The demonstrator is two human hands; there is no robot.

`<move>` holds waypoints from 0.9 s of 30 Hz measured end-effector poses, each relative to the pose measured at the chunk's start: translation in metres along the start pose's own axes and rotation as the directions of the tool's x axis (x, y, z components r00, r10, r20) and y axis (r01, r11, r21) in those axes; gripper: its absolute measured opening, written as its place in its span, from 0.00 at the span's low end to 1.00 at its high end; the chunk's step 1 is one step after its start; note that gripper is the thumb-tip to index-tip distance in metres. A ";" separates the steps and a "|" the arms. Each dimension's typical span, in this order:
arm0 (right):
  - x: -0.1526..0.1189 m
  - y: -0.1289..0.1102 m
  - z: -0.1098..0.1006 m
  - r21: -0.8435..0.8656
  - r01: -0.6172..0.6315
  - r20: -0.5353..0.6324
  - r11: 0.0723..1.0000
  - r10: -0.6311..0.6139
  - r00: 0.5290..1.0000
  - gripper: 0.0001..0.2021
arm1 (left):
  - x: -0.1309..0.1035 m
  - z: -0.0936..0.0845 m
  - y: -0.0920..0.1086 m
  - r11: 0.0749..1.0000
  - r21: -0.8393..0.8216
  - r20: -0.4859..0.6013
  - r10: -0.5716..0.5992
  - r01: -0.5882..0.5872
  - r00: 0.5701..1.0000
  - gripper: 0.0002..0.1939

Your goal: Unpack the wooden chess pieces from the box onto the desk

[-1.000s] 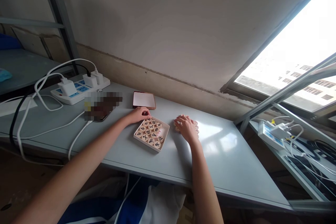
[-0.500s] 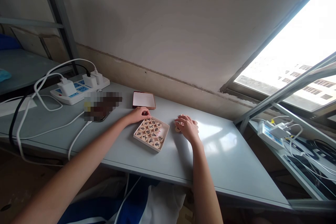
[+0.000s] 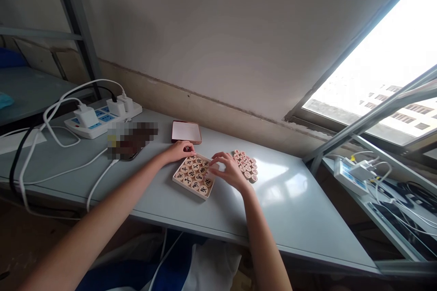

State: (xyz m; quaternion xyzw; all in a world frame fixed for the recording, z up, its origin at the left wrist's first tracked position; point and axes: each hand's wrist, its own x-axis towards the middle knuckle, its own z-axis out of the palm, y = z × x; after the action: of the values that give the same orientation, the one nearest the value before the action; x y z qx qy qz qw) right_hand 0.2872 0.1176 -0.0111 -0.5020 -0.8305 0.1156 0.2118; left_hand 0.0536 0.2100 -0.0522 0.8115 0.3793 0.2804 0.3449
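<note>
A shallow white box (image 3: 190,188) holds several round wooden pieces (image 3: 195,167) with black characters. My left hand (image 3: 178,150) is at the box's far left corner, its fingers curled and closed on the edge. Over the box's right side is my right hand (image 3: 225,168), thumb and fingertips close together; what they hold, if anything, is too small to make out. Just right of that hand, a cluster of round pieces with red characters (image 3: 246,163) lies on the grey table (image 3: 273,218). The box lid (image 3: 186,131) rests inside up behind the box.
At the left stand a white power strip (image 3: 102,118) with chargers and cables, and a blurred-out object (image 3: 133,141) with a cable. A second power strip (image 3: 350,177) is on a shelf at the right. Metal bars and a window flank the table.
My right hand has moved left from the red-character pieces to the box's right side, uncovering the cluster. My left hand has stayed at the box corner.
</note>
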 end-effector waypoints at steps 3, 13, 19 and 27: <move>0.000 -0.011 0.002 -0.031 0.019 0.050 0.999 -0.017 0.999 0.09 | 0.001 0.000 -0.001 1.000 -0.005 -0.002 -0.018 0.018 1.000 0.17; -0.005 -0.008 -0.010 0.004 0.091 0.238 0.996 -0.090 0.967 0.07 | 0.000 -0.001 0.003 1.000 -0.004 -0.001 -0.011 0.011 1.000 0.17; -0.005 -0.012 -0.010 0.071 0.065 0.236 0.995 -0.080 0.968 0.07 | 0.001 0.001 -0.001 1.000 0.009 -0.017 -0.011 0.011 1.000 0.17; 0.000 -0.008 -0.012 0.363 -0.025 0.080 0.932 -0.005 0.997 0.09 | 0.000 0.000 0.003 1.000 0.012 -0.014 0.000 0.000 1.000 0.18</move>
State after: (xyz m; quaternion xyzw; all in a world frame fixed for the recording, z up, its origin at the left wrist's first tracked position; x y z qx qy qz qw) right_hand 0.2870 0.1136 0.0025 -0.4534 -0.8000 0.2883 0.2670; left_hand 0.0546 0.2085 -0.0503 0.8116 0.3834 0.2838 0.3374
